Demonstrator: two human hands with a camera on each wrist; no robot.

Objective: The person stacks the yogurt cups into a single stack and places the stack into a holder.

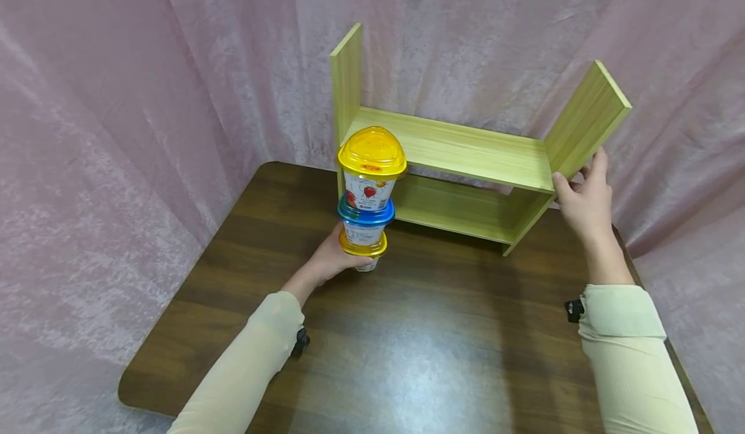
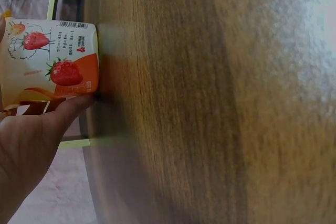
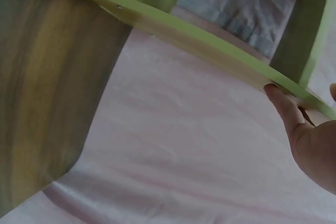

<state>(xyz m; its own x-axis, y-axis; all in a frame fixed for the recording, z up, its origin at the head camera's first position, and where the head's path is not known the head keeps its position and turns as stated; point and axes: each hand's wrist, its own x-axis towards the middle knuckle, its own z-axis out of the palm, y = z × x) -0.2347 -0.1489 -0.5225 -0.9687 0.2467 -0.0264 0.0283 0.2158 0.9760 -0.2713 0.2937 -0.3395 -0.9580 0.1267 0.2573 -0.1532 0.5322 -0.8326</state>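
My left hand grips the lowest tub of an upright stack of three snack tubs, its thumb across the front. The top tub has a domed yellow lid, the middle tub a blue one, and the bottom tub another yellow one. Strawberries are printed on the white-and-orange wall of the bottom tub in the left wrist view. At the right, my right hand holds the side panel of a pale wooden shelf, thumb at its front edge and fingers toward its outer side.
The shelf has two boards between upright sides and stands at the back of a dark brown wooden table. The tub stack overlaps its left part in the head view. A pink velvet curtain hangs behind and around the table.
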